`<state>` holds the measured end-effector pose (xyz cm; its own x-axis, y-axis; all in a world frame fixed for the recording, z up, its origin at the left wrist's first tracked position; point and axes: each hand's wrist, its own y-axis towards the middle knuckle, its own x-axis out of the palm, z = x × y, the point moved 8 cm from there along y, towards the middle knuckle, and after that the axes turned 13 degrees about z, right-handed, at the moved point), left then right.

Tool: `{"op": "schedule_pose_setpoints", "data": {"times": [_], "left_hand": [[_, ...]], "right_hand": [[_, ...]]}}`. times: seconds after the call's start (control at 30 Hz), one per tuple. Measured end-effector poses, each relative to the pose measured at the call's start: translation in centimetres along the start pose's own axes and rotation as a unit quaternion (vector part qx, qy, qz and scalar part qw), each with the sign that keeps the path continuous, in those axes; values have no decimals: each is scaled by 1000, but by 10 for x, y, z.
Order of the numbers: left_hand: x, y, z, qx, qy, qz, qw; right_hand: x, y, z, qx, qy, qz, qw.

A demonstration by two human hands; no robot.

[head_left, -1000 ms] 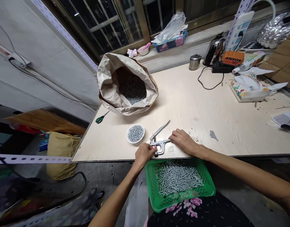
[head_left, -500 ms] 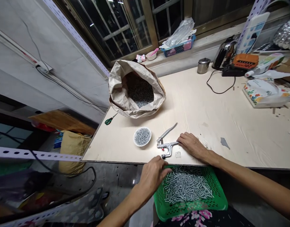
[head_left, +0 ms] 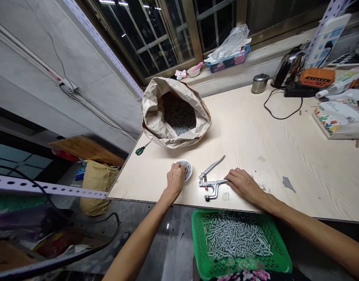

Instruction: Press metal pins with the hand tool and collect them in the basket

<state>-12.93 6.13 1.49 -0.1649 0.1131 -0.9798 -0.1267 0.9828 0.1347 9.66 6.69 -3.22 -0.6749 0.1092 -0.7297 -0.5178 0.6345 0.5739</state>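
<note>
My left hand (head_left: pixel 176 178) is at the small white bowl (head_left: pixel 189 177) of short metal pins, its fingers curled over the near-left rim. The fingertips are among the pins, and what they pinch, if anything, is hidden. On the tabletop lies a pair of silver snap pliers (head_left: pixel 214 188), with a spring, a red tip and its upper handle raised. The fingers of my right hand (head_left: pixel 243 185) are closed on the end of its lower handle. Below the table edge, a green plastic basket (head_left: pixel 198 249) holds many threaded metal pieces (head_left: pixel 238 236).
A large paper-lined sack (head_left: pixel 156 134) of small metal parts stands open behind the bowl. Green-handled scissors (head_left: pixel 141 150) lie near the left edge. At the back right are a lidded metal pot (head_left: pixel 259 83), a kettle (head_left: pixel 290 66), an orange battery (head_left: pixel 317 77) and a tissue pack (head_left: pixel 339 115).
My left hand has moved forward and left, from above the basket's edge to the bowl, its fingers now among the pins. My right hand stays on the pliers. The view has shifted slightly.
</note>
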Motion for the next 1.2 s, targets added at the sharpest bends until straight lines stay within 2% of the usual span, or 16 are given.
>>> {"op": "schedule_pose_setpoints", "data": {"times": [0.17,0.27,0.37,0.47,0.53,0.63,0.7,0.83,1.03,1.2], "left_hand": [[6,5,15,92,64,-30,993],[4,8,12,98,41,-12,994],[-10,11,-3,45,-53,61,996],[-26,3,-23,-58,-229,122,964],[-24,-13,-29,-144,-358,105,917],[-8,-47,-14,-223,-481,32,847],[3,-67,2,-238,-510,10,826],[22,-89,22,-254,-524,7,813],[33,-91,38,-259,-534,-18,805],[36,-89,39,-262,-526,-21,809]], "right_hand": [[-1,0,0,-1,2,0,1000],[0,0,-1,-2,-4,-1,1000],[0,1,-1,-6,-3,0,1000],[-2,2,-4,-24,-12,2,1000],[-4,1,-7,-43,-28,3,999],[-11,1,-13,-72,-65,5,995],[-16,1,-18,-85,-92,9,992],[-25,0,-28,-104,-129,22,986],[-34,-2,-39,-133,-150,42,979],[-36,-1,-39,-132,-160,46,977]]}}
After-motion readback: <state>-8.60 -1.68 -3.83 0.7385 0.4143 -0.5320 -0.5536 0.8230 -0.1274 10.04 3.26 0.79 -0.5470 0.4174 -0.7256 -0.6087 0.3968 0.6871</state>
